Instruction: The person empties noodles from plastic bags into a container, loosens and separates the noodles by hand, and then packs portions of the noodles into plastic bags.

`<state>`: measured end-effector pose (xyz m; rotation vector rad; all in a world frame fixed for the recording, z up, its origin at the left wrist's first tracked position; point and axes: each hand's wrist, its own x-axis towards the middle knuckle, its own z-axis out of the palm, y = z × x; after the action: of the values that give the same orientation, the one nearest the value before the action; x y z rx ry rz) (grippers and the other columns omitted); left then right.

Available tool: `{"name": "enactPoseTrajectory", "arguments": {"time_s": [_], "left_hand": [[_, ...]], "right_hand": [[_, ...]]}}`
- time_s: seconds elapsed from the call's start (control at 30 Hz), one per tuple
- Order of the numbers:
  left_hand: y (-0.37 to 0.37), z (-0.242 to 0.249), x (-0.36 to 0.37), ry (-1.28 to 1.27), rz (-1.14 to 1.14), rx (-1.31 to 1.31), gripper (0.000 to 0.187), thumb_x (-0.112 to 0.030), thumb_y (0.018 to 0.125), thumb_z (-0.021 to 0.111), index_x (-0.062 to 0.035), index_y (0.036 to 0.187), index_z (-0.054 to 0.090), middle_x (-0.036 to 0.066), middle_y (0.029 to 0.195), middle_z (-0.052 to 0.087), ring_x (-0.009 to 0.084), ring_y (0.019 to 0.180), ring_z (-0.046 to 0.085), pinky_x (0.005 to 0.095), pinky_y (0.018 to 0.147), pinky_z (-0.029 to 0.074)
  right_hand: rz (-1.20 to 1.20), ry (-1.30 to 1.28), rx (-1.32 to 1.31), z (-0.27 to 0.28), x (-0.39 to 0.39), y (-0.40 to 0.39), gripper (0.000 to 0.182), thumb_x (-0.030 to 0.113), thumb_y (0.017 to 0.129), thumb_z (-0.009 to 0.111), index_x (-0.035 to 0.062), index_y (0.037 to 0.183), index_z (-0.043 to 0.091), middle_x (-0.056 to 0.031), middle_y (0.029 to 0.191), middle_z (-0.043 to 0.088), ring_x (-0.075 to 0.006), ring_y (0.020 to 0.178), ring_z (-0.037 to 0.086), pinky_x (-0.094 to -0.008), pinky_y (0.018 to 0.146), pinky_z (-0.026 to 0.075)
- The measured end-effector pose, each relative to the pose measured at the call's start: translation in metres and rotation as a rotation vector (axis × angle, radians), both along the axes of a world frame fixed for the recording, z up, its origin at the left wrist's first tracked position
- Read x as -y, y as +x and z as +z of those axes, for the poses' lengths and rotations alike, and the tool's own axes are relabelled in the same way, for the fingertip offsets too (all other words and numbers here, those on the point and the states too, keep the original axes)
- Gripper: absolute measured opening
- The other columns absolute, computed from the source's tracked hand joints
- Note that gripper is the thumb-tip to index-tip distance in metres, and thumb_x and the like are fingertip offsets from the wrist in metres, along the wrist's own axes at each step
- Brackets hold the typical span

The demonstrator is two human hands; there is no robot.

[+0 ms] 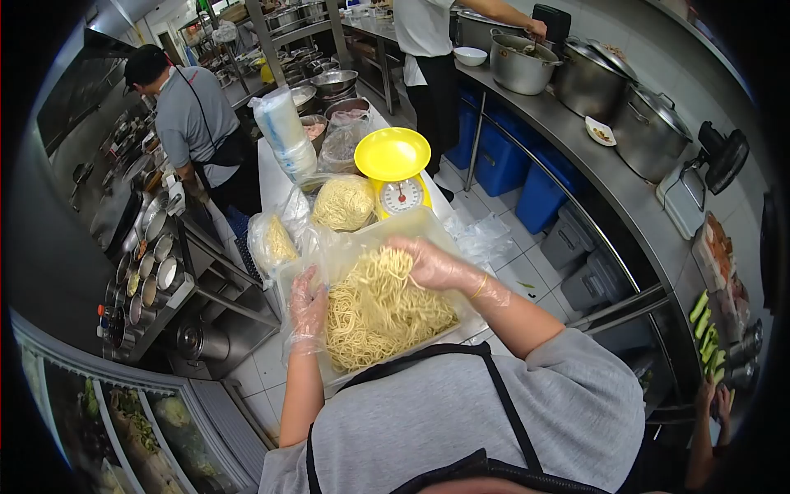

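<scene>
The noodles (360, 323) lie loose and tangled in a pale rectangular tub (430, 226), directly in front of the person. The right hand (418, 263), in a clear glove, has its grip closed on a bunch of them, raised above the heap, with strands trailing down. The left hand (308, 303), also gloved, is at the tub's left side, beside loose clear plastic; whether its grip is open or closed cannot be told.

Just beyond the tub, on the white counter (269, 183), stand a bagged portion of noodles (343, 203) and a yellow scale (401, 195) with a round yellow pan on top. A smaller bag (276, 240) is near the tub's far left corner. Farther back stands an upright roll of plastic (285, 132). To the left, a co-worker (196, 111) in a cap faces the cooking area; another co-worker (424, 49) reaches into a large metal pot (521, 69).
</scene>
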<state>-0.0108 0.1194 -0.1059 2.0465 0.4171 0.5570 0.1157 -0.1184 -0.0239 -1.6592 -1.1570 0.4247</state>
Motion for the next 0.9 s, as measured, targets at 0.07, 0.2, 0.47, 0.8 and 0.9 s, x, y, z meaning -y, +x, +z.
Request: {"name": "enactPoseTrajectory", "arguments": {"time_s": [0.07, 0.2, 0.47, 0.8, 0.9], "left_hand": [[0.001, -0.007, -0.002, 0.014, -0.005, 0.038, 0.043, 0.002, 0.079, 0.057, -0.0042, 0.121, 0.052, 0.012, 0.123, 0.046, 0.0235, 0.115, 0.047, 0.0317, 0.095, 0.04], [0.001, -0.007, -0.004, -0.038, -0.002, 0.049, 0.042, 0.002, 0.079, 0.058, -0.0041, 0.121, 0.053, 0.012, 0.122, 0.047, 0.0231, 0.115, 0.047, 0.0316, 0.095, 0.041], [0.001, -0.011, -0.003, 0.02, 0.073, -0.033, 0.044, -0.002, 0.08, 0.059, -0.0085, 0.123, 0.053, 0.015, 0.126, 0.046, 0.0261, 0.118, 0.045, 0.0315, 0.094, 0.041], [-0.007, 0.006, 0.011, 0.292, 0.109, 0.035, 0.052, -0.004, 0.079, 0.06, -0.0132, 0.128, 0.048, 0.021, 0.131, 0.044, 0.0359, 0.121, 0.044, 0.0403, 0.099, 0.039], [-0.007, 0.002, 0.01, 0.321, 0.076, 0.009, 0.053, -0.004, 0.078, 0.06, -0.0122, 0.128, 0.048, 0.022, 0.13, 0.044, 0.0378, 0.121, 0.043, 0.0417, 0.099, 0.038]], "right_hand": [[-0.071, 0.199, -0.046, 0.033, 0.003, 0.001, 0.056, -0.006, 0.064, 0.065, 0.0038, 0.118, 0.051, -0.0081, 0.106, 0.058, -0.0169, 0.102, 0.055, -0.0278, 0.09, 0.044], [0.001, 0.7, -0.007, 0.083, -0.001, 0.002, 0.055, -0.006, 0.066, 0.061, 0.0033, 0.119, 0.05, -0.0065, 0.106, 0.057, -0.016, 0.103, 0.054, -0.0255, 0.092, 0.042], [0.154, -0.322, 0.363, -0.004, -0.007, -0.01, 0.066, 0.0, 0.066, 0.065, 0.0044, 0.128, 0.043, -0.0194, 0.118, 0.051, -0.0294, 0.115, 0.049, -0.0353, 0.097, 0.04], [-0.039, 0.061, 0.03, 0.002, 0.007, -0.011, 0.05, -0.004, 0.066, 0.067, 0.0051, 0.113, 0.052, -0.0085, 0.108, 0.053, -0.0226, 0.105, 0.051, -0.0311, 0.093, 0.04], [0.04, 0.313, -0.082, 0.043, 0.007, -0.016, 0.042, -0.001, 0.07, 0.069, 0.0043, 0.109, 0.053, -0.0048, 0.106, 0.052, -0.0165, 0.103, 0.05, -0.0302, 0.093, 0.04]]}}
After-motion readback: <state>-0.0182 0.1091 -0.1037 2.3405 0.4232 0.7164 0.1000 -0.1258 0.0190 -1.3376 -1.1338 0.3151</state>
